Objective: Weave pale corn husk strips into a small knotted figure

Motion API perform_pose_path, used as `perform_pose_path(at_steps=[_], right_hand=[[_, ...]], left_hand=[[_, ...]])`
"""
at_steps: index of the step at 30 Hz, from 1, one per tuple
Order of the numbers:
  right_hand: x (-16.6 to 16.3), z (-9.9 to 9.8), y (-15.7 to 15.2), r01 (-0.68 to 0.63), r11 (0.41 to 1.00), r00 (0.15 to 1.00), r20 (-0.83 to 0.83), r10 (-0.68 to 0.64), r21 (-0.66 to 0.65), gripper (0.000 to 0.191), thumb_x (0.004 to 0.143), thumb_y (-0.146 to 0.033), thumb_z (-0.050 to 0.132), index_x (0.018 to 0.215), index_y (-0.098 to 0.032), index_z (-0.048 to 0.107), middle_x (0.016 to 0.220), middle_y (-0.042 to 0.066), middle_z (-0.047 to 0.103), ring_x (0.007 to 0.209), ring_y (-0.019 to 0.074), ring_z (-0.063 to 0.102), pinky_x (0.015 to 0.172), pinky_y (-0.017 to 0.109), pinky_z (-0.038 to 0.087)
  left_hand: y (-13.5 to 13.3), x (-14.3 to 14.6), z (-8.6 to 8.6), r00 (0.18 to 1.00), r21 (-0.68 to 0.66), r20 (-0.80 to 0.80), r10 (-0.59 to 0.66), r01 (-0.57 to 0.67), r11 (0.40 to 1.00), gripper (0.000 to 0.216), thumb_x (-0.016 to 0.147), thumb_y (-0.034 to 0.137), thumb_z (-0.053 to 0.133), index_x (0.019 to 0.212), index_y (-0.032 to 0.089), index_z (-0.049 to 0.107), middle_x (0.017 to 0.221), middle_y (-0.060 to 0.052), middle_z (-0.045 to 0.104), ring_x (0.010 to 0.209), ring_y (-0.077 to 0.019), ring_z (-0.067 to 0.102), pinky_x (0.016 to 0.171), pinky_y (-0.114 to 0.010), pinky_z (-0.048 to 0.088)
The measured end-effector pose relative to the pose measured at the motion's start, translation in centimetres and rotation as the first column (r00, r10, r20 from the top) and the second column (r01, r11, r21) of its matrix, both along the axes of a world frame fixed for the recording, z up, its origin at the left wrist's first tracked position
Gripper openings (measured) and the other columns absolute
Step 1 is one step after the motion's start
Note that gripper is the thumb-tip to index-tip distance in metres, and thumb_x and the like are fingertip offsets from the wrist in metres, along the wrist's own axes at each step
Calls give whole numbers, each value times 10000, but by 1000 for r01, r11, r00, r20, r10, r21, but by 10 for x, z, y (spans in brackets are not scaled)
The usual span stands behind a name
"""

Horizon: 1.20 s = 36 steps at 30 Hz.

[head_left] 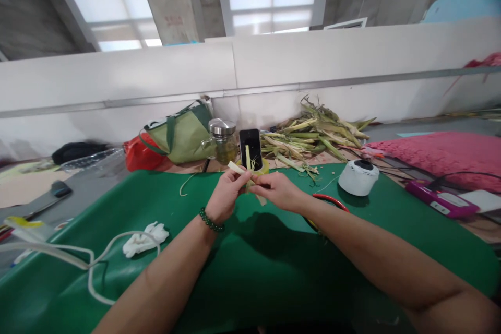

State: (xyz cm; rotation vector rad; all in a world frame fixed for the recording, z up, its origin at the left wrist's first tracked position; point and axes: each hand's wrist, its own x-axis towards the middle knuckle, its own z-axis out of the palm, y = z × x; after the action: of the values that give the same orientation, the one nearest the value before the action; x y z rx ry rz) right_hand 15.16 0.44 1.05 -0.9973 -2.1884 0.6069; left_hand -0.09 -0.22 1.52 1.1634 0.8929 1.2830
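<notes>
Above the middle of a green mat (242,282), both my hands meet on pale yellow-green strips of plant leaf (248,159) that cross one another. My left hand (229,192) pinches the strips between thumb and fingers. From the other side, the fingers of my right hand (279,190) are closed on the same strips. Short loose ends stick up and down past the fingertips, and thin frayed bits show near the top. Just behind the strips a dark phone (256,141) stands upright, with a roll of yellowish tape (264,168) at its foot.
Dry stalks and husks (313,133) are heaped at the back. A glass jug (225,148) stands beside a green bag (188,133). Under my right forearm lies a red-handled tool (332,200), near a white spool (358,177). At left are crumpled tissue (144,240) and a white cable (92,276).
</notes>
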Motion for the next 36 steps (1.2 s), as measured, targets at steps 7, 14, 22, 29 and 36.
perform_pose_path(at_steps=[7, 14, 22, 29, 36], right_hand=[[14, 13, 0, -85, 996, 996, 1, 85, -42, 362, 869, -335, 488, 575, -138, 567, 514, -21, 543, 486, 81, 477, 484, 189, 314], [25, 16, 8, -97, 981, 985, 156, 71, 168, 360, 870, -320, 500, 567, -142, 579, 514, -20, 541, 496, 79, 416, 498, 216, 241], [23, 18, -5, 151, 869, 985, -1, -171, 470, 310, 847, -407, 560, 652, -174, 621, 581, 6, 593, 549, 111, 485, 548, 237, 328], [12, 15, -10, -59, 717, 989, 138, -53, 695, 223, 897, -277, 523, 751, -165, 648, 857, 82, 662, 823, 199, 518, 755, 346, 385], [2, 9, -20, -188, 564, 976, 219, 12, 805, 210, 864, -118, 467, 701, -140, 597, 720, 75, 592, 754, 191, 432, 716, 333, 361]], left_hand=[[-4, -4, 10, 954, 34, -296, -45, 57, 998, 317, 713, 423, 682, 731, 107, 677, 569, -5, 604, 529, -90, 524, 533, -213, 460], [-4, -9, 11, 921, 46, -381, -80, 106, 993, 312, 719, 439, 674, 700, 128, 655, 548, 18, 562, 464, -73, 484, 498, -215, 479], [-1, -8, 3, 900, 168, -435, -30, 114, 979, 293, 656, 423, 719, 661, 131, 692, 641, -21, 620, 564, -103, 509, 541, -222, 448], [-1, 5, -14, 781, 431, -604, 159, 152, 890, 258, 702, 324, 677, 535, 143, 601, 576, -6, 574, 597, -126, 488, 572, -227, 393], [3, 8, -25, 789, 528, -581, 200, 178, 830, 126, 631, 104, 552, 513, 144, 567, 590, -3, 557, 600, -127, 459, 573, -240, 375]])
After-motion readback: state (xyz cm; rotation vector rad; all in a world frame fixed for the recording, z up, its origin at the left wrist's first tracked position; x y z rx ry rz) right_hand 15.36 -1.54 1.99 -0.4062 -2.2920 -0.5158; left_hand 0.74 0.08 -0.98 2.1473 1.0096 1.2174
